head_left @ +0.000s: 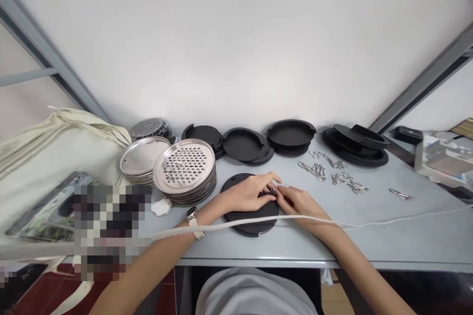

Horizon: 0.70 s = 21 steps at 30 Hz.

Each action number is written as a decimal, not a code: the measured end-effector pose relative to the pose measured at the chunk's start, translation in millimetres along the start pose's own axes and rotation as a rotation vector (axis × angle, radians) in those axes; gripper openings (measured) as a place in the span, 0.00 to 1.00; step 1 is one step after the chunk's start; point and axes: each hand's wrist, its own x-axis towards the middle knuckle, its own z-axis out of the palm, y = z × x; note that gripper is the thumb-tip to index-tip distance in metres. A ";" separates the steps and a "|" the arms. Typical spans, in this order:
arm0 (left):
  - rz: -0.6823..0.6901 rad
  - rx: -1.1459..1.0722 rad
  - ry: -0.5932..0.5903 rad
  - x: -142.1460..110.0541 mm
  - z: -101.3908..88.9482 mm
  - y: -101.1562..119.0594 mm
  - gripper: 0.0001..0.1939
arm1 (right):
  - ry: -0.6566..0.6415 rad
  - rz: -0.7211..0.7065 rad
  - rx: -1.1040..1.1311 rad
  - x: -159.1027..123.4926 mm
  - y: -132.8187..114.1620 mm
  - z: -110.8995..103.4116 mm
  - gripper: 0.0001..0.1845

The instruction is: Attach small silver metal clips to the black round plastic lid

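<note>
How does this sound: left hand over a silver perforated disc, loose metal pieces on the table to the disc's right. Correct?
Not quite: the head view shows the left hand over a black disc. The loose metal pieces do lie to its right.

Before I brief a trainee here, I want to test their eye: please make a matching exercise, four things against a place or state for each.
Things
1. Front black disc
2. Front grater plate
3. Wristwatch
4. Loose metal pieces

Places or states
A. Lying in silvery heaps
B. Beneath the left hand
C. Worn with a pale strap
D. Topping a metal stack

Pairs: 1-B, 2-D, 3-C, 4-A
</note>
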 end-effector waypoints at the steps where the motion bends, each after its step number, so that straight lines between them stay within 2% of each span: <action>1: -0.002 0.002 -0.003 0.0 -0.2 0.3 0.20 | 0.006 0.006 0.006 0.1 -0.2 0.2 0.18; 9: -0.005 -0.006 -0.011 0.9 -0.9 1.1 0.20 | 0.049 0.049 0.086 0.1 -2.1 0.9 0.18; 21: -0.008 -0.032 -0.008 1.0 -0.6 1.0 0.21 | 0.034 0.040 0.095 0.0 -1.9 -1.4 0.18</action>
